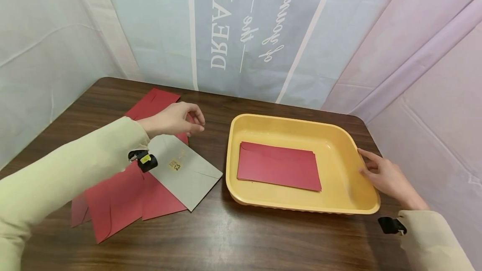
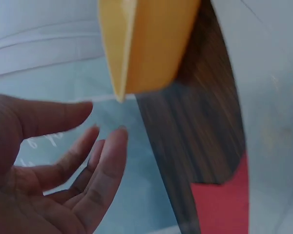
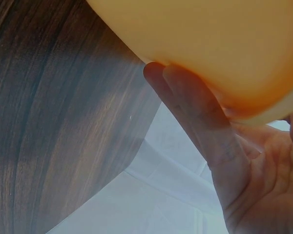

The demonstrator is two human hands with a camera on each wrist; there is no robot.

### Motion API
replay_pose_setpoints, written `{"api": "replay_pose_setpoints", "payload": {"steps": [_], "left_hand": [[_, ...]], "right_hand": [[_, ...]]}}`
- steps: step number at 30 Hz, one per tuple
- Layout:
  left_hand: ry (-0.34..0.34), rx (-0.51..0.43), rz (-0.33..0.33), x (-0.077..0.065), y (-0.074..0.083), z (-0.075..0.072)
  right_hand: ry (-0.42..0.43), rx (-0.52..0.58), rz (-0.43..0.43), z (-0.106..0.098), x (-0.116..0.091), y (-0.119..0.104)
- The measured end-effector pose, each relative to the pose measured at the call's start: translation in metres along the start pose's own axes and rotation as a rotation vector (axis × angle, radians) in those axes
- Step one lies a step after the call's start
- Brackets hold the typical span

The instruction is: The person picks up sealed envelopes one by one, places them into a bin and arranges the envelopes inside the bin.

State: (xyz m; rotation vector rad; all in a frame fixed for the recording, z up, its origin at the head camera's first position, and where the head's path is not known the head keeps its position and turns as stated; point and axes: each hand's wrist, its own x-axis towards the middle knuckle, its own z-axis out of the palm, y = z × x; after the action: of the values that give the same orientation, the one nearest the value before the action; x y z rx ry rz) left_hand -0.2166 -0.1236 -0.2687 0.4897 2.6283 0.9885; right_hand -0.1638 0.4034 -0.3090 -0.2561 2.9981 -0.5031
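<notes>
My left hand (image 1: 176,118) hovers over the left side of the table, thumb and fingers loosely curved with nothing between them. Below it lie a pale grey envelope (image 1: 192,177) with a small printed mark and several red envelopes (image 1: 116,204) spread around it. A yellow plastic tray (image 1: 291,120) stands to the right, and inside it is a small stack of red envelopes (image 1: 278,166). At the tray's right end my right hand (image 1: 389,179) grips the rim; in the right wrist view its fingers (image 3: 195,102) lie along the outer wall.
The dark wood-grain table (image 1: 256,237) carries everything. A printed cloth (image 1: 248,24) with white lettering hangs behind its back edge, and pale cloth (image 1: 444,108) hangs along the right side. Black wrist cameras (image 1: 147,161) are strapped at both sleeves.
</notes>
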Motion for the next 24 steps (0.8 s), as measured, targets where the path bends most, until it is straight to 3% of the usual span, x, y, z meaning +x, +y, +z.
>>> {"api": "replay_pose_setpoints", "payload": {"steps": [8,17,24], "left_hand": [[-0.045,0.235,0.13,-0.014,-0.024,-0.002],[-0.13,0.417,0.091,-0.028,-0.052,-0.001],[-0.164,0.427,0.111,-0.038,-0.072,-0.005]], "right_hand": [[0.006,0.007,-0.004,0.0,0.0,0.001],[-0.012,-0.003,0.009,0.0,0.0,0.0],[-0.008,-0.005,0.006,-0.001,0.0,0.0]]}}
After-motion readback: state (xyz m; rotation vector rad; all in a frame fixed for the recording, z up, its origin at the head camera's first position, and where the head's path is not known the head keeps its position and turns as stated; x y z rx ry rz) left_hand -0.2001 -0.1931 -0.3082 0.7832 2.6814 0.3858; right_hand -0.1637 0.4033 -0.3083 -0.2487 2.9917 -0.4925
